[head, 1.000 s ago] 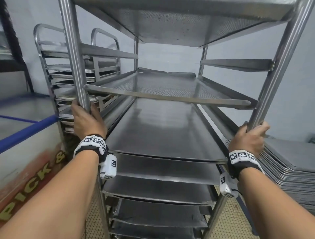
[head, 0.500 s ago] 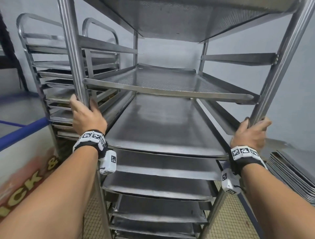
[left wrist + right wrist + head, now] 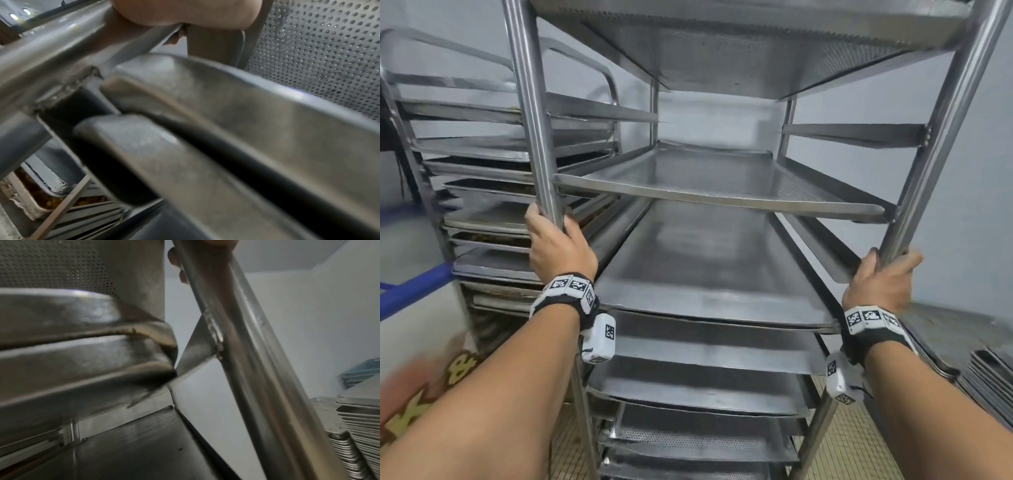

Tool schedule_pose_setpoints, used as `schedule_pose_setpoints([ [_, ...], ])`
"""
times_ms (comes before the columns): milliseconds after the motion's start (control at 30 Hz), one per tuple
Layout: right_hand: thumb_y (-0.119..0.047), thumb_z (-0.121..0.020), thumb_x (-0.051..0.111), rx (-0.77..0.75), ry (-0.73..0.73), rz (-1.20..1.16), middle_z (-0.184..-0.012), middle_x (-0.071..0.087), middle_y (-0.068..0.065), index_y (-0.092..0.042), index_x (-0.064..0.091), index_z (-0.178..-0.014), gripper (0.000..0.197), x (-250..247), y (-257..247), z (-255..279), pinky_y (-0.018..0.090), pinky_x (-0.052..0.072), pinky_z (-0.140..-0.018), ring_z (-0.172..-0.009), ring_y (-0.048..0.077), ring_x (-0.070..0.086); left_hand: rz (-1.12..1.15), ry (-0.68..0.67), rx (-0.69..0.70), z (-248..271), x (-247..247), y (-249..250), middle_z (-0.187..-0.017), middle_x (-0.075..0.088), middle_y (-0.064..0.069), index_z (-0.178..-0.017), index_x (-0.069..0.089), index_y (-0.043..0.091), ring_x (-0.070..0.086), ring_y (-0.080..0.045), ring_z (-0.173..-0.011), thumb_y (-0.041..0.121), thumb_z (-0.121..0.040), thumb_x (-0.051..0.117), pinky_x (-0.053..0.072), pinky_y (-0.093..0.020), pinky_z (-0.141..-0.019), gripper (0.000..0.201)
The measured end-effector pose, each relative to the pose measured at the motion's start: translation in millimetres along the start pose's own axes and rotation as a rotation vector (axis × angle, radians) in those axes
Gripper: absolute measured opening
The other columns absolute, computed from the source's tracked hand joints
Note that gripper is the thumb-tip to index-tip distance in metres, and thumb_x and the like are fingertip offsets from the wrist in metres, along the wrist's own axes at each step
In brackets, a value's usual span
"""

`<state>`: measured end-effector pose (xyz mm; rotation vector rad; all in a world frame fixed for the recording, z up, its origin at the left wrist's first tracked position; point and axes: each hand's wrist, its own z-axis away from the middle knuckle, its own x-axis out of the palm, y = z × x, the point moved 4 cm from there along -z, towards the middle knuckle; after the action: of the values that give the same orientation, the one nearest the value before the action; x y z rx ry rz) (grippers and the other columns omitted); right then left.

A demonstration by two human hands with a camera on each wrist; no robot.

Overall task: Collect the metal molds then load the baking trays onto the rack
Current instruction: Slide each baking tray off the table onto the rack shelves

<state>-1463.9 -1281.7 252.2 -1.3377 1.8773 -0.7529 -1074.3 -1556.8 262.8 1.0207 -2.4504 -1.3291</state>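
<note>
Second trolley (image 3: pixel 482 178) at far left, trays on its runners, some holding brown baked residue (image 3: pixel 47 201). Left of second trolley, low freezer chest (image 3: pixel 410 342) with blue rim, yellow lettering on red-and-white front. Grey wall (image 3: pixel 976 171) well to right of second trolley. Small-tiled yellowish floor (image 3: pixel 849 442) below, to its right.

Head view: we look forward and slightly down, close to the tall steel tray rack (image 3: pixel 698 260)
Left wrist view: we look up along its left front post (image 3: pixel 47 53), very near
Right wrist view: likewise, right front post (image 3: pixel 246 353)
Shared: all three catch the rack's stacked grey metal baking trays (image 3: pixel 709 346)
</note>
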Motion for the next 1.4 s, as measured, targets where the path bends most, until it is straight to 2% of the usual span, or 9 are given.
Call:
schedule_pose_setpoints([
  [167, -0.031, -0.101, 0.043, -0.020, 0.006, -0.005, -0.112, 0.060, 0.025, -0.003, 0.034, -0.132, 0.043, 54, -1, -18, 0.046, 0.047, -0.076, -0.091, 0.047, 0.060, 0.002, -0.002, 0.027, -24, 54, -10, -0.121, 0.061, -0.017, -0.138, 0.035, 0.013, 0.063, -0.044, -0.096, 0.038, -0.098, 0.040, 0.051, -0.049, -0.077, 0.047],
  [300, -0.035, -0.100, 0.042, -0.011, 0.013, 0.003, -0.110, 0.060, 0.024, -0.006, 0.032, -0.129, 0.042, 92, 1, -32, 0.049, 0.048, -0.076, -0.089, 0.048, 0.060, 0.014, 0.001, 0.052, -44, 97, -19, -0.121, 0.062, -0.015, -0.136, 0.032, 0.018, 0.064, -0.040, -0.099, 0.047, -0.095, 0.034, 0.054, -0.051, -0.080, 0.050],
  [433, -0.038, -0.099, 0.042, -0.002, 0.007, 0.013, -0.108, 0.062, 0.023, -0.012, 0.030, -0.126, 0.040, 132, 2, -43, 0.049, 0.049, -0.075, -0.087, 0.047, 0.060, 0.018, -0.014, 0.047, -59, 132, -22, -0.124, 0.059, -0.018, -0.138, 0.033, 0.012, 0.061, -0.043, -0.101, 0.041, -0.100, 0.039, 0.052, -0.051, -0.081, 0.048],
  [567, -0.036, -0.099, 0.044, -0.011, -0.012, -0.013, -0.108, 0.062, 0.021, -0.014, 0.030, -0.125, 0.037, 168, 2, -55, 0.051, 0.050, -0.077, -0.087, 0.047, 0.061, 0.018, -0.002, 0.066, -75, 164, -26, -0.126, 0.058, -0.019, -0.138, 0.034, 0.010, 0.061, -0.043, -0.104, 0.044, -0.100, 0.038, 0.051, -0.051, -0.085, 0.051],
  [733, -0.033, -0.099, 0.045, -0.012, -0.044, -0.028, -0.109, 0.061, 0.024, -0.012, 0.031, -0.124, 0.036, 206, -1, -67, 0.049, 0.049, -0.077, -0.087, 0.049, 0.060, 0.027, -0.016, 0.018, -93, 201, -29, -0.127, 0.058, -0.021, -0.138, 0.035, 0.010, 0.061, -0.045, -0.103, 0.044, -0.101, 0.040, 0.050, -0.051, -0.085, 0.051],
  [933, -0.031, -0.099, 0.046, 0.002, -0.034, -0.015, -0.107, 0.061, 0.023, -0.010, 0.032, -0.124, 0.036, 235, -4, -75, 0.049, 0.048, -0.077, -0.085, 0.048, 0.060, 0.022, -0.018, 0.021, -107, 231, -35, -0.123, 0.060, -0.021, -0.137, 0.034, 0.012, 0.062, -0.046, -0.098, 0.050, -0.100, 0.037, 0.050, -0.051, -0.080, 0.053],
  [1133, -0.030, -0.099, 0.045, -0.015, -0.013, -0.016, -0.107, 0.060, 0.022, -0.008, 0.033, -0.126, 0.036, 256, -6, -81, 0.045, 0.046, -0.075, -0.086, 0.047, 0.059, 0.051, -0.031, 0.013, -115, 250, -31, -0.121, 0.060, -0.023, -0.137, 0.039, 0.005, 0.062, -0.047, -0.096, 0.043, -0.102, 0.041, 0.048, -0.050, -0.078, 0.052],
  [1400, -0.031, -0.099, 0.045, -0.015, 0.009, -0.005, -0.103, 0.059, 0.023, -0.009, 0.033, -0.124, 0.035, 278, -6, -87, 0.046, 0.045, -0.075, -0.084, 0.047, 0.058, 0.051, -0.043, 0.013, -123, 269, -33, -0.121, 0.060, -0.022, -0.137, 0.038, 0.006, 0.063, -0.045, -0.096, 0.044, -0.102, 0.040, 0.048, -0.047, -0.075, 0.052],
])
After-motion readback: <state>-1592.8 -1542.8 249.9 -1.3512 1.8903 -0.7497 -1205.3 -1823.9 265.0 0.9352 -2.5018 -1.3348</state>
